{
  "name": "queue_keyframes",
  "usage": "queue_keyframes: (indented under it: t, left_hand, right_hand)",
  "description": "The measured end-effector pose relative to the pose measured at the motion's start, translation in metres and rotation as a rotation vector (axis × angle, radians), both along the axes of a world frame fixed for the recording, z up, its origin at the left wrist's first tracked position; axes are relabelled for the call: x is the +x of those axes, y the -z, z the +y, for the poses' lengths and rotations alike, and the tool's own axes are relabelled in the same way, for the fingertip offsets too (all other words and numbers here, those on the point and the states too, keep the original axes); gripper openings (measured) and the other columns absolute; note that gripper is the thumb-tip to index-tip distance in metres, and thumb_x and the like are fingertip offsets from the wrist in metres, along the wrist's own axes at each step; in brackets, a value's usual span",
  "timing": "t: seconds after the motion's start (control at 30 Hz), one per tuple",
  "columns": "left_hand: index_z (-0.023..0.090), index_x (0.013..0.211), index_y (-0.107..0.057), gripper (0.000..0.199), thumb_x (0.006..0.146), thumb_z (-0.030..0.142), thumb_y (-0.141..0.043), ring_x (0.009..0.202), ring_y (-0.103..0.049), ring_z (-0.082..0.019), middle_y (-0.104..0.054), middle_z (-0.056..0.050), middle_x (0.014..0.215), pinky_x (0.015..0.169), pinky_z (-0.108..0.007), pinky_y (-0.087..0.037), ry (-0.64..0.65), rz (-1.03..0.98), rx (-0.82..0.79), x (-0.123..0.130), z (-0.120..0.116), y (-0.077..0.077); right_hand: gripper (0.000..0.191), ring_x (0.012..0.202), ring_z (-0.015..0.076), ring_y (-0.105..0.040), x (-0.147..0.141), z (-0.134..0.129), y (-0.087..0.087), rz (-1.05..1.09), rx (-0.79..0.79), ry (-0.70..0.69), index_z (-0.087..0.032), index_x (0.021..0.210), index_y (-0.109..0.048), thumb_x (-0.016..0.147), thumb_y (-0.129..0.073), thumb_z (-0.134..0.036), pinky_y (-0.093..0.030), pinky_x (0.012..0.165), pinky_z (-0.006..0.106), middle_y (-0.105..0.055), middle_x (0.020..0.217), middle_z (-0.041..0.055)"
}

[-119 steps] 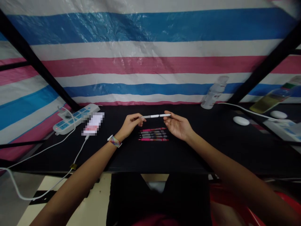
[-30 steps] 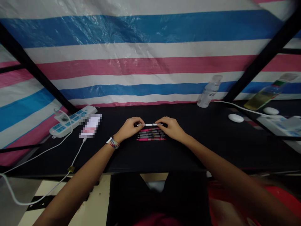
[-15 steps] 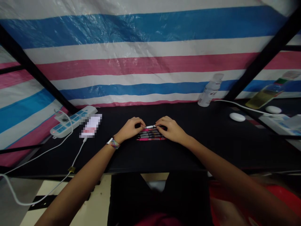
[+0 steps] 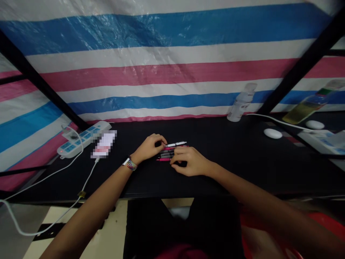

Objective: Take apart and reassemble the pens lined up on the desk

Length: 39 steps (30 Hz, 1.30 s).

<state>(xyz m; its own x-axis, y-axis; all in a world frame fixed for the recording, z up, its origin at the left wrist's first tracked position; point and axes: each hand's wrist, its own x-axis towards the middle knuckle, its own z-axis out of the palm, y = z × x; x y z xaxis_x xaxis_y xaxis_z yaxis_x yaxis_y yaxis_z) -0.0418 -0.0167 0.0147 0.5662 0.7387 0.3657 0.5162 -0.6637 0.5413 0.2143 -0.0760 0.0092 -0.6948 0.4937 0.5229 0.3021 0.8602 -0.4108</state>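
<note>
Several pens lie side by side on the black tabletop [image 4: 129,133], running left to right. A white pen [image 4: 176,144] is at the far side of the row, and my left hand [image 4: 150,146] pinches its left end. At the near side is a pink pen [image 4: 163,159]. My right hand [image 4: 192,161] is curled over the right part of the row, thumb and fingertips closed at the pink pen and hiding its right end. Grey and dark pens [image 4: 165,155] show between the two hands.
To the left are a power strip [image 4: 87,138], a charging phone [image 4: 104,144] and a white cable [image 4: 90,176]. A clear bottle [image 4: 241,104], a white oval object [image 4: 272,133] and a tilted bottle of yellowish liquid [image 4: 303,109] are to the right. A striped sheet [image 4: 161,77] hangs behind.
My right hand has left the white pen's right end and come toward me, down to the near side of the row. My left hand stays at the white pen.
</note>
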Motion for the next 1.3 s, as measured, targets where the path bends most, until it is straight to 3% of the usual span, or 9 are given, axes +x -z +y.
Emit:
queue_keyframes:
  t: [0.13, 0.27, 0.5, 0.7, 0.9, 0.97, 1.1, 1.2, 1.3]
  left_hand:
    - [0.023, 0.099, -0.076, 0.016, 0.093, 0.015, -0.064, 0.094, -0.069, -0.024, -0.080, -0.004, 0.100, 0.094, -0.041, -0.050, 0.004, -0.003, 0.003, -0.001, 0.001, 0.001]
    - [0.023, 0.099, -0.076, 0.016, 0.098, 0.019, -0.061, 0.094, -0.068, -0.024, -0.080, -0.005, 0.101, 0.091, -0.040, -0.049, -0.004, 0.000, 0.014, -0.001, 0.001, 0.002]
    - [0.022, 0.099, -0.077, 0.016, 0.099, 0.020, -0.061, 0.094, -0.068, -0.024, -0.080, -0.006, 0.101, 0.091, -0.040, -0.050, 0.005, -0.001, 0.003, -0.002, 0.001, 0.001]
    - [0.022, 0.100, -0.078, 0.019, 0.101, 0.022, -0.059, 0.097, -0.068, -0.025, -0.080, -0.007, 0.103, 0.094, -0.042, -0.050, -0.008, 0.004, 0.010, -0.002, 0.002, 0.002]
    - [0.017, 0.096, -0.080, 0.040, 0.111, 0.045, -0.055, 0.090, -0.070, -0.022, -0.077, -0.008, 0.094, 0.086, -0.035, -0.054, 0.034, -0.388, -0.165, 0.005, -0.009, -0.008]
    - [0.017, 0.099, -0.082, 0.041, 0.110, 0.049, -0.059, 0.089, -0.070, -0.021, -0.077, -0.008, 0.094, 0.085, -0.033, -0.054, 0.049, -0.476, -0.232, 0.008, -0.014, -0.012]
    - [0.017, 0.099, -0.081, 0.027, 0.095, 0.044, -0.081, 0.081, -0.066, -0.018, -0.074, -0.004, 0.089, 0.076, -0.029, -0.049, 0.022, -0.452, -0.269, 0.012, -0.017, -0.010]
    - [0.017, 0.089, -0.075, 0.026, 0.095, 0.042, -0.080, 0.072, -0.060, -0.015, -0.066, -0.001, 0.077, 0.069, -0.027, -0.044, -0.014, -0.440, -0.261, 0.013, -0.016, -0.006]
    - [0.017, 0.094, -0.074, 0.023, 0.095, 0.040, -0.080, 0.073, -0.061, -0.015, -0.067, -0.001, 0.081, 0.070, -0.028, -0.046, -0.020, -0.439, -0.238, 0.013, -0.015, -0.005]
  right_hand:
    - [0.017, 0.071, 0.0184, -0.063, 0.001, 0.002, -0.002, 0.012, 0.041, 0.090, -0.023, 0.094, -0.080, 0.102, -0.065, -0.025, -0.048, 0.069, 0.033, -0.070, 0.080, 0.0023]
    - [0.015, 0.070, 0.0173, -0.061, 0.004, 0.002, -0.005, -0.016, 0.001, 0.049, -0.023, 0.087, -0.076, 0.100, -0.069, -0.024, -0.047, 0.068, 0.032, -0.067, 0.077, 0.0006]
    - [0.010, 0.081, 0.0207, -0.067, 0.009, 0.005, -0.003, -0.095, 0.076, 0.066, -0.023, 0.094, -0.079, 0.098, -0.078, -0.033, -0.049, 0.073, 0.033, -0.072, 0.087, 0.0032]
    - [0.004, 0.080, 0.0190, -0.066, 0.007, 0.002, -0.003, -0.083, 0.028, 0.046, -0.023, 0.091, -0.078, 0.094, -0.078, -0.024, -0.049, 0.072, 0.032, -0.071, 0.092, 0.0038]
    - [0.009, 0.083, 0.0200, -0.065, 0.006, 0.006, -0.006, 0.164, 0.004, 0.178, -0.023, 0.088, -0.070, 0.097, -0.069, -0.020, -0.051, 0.077, 0.033, -0.069, 0.088, 0.0039]
    - [0.008, 0.079, 0.0185, -0.064, 0.007, 0.009, -0.006, 0.201, -0.044, 0.267, -0.022, 0.091, -0.068, 0.099, -0.069, -0.022, -0.050, 0.075, 0.032, -0.068, 0.087, 0.0030]
    - [0.008, 0.074, 0.0166, -0.065, 0.009, 0.014, -0.007, 0.241, -0.187, 0.343, -0.023, 0.100, -0.073, 0.103, -0.068, -0.030, -0.049, 0.072, 0.030, -0.071, 0.087, 0.0016]
    - [0.014, 0.070, 0.0171, -0.064, 0.011, 0.018, -0.007, 0.324, -0.278, 0.377, -0.023, 0.099, -0.077, 0.102, -0.070, -0.035, -0.047, 0.071, 0.031, -0.072, 0.079, 0.0006]
    - [0.019, 0.072, 0.0189, -0.065, 0.012, 0.022, -0.007, 0.394, -0.362, 0.398, -0.023, 0.097, -0.082, 0.099, -0.074, -0.041, -0.047, 0.070, 0.032, -0.073, 0.079, 0.0015]
